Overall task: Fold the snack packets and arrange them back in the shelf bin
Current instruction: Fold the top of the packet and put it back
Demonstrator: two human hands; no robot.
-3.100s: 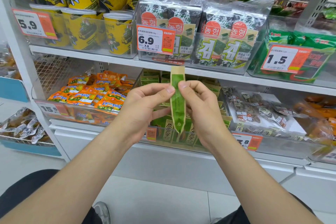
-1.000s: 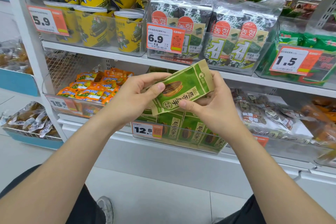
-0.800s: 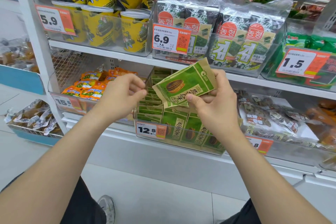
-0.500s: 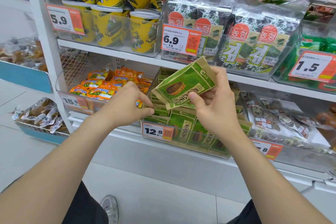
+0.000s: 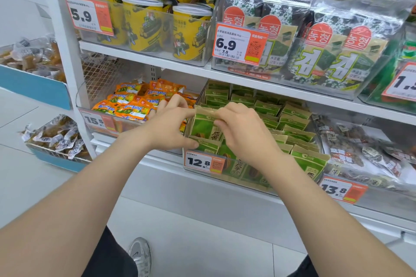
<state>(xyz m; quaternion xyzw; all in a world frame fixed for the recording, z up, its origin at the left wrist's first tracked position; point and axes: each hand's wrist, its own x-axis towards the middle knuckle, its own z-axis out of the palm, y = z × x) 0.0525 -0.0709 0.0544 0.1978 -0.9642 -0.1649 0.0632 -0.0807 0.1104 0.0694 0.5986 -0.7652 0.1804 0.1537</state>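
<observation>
Fingers [image 5: 222,122] of the right hand [image 5: 245,135] and left hand [image 5: 165,129] pinched the green snack packet [image 5: 202,127] upright at the shelf bin's [image 5: 247,181] front-left corner, apparently to slot it into line.

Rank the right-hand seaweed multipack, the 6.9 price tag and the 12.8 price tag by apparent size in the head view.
Largest: seaweed multipack.
Then 6.9 price tag.
Smallest: 12.8 price tag, though its tilt may shrink it.
</observation>
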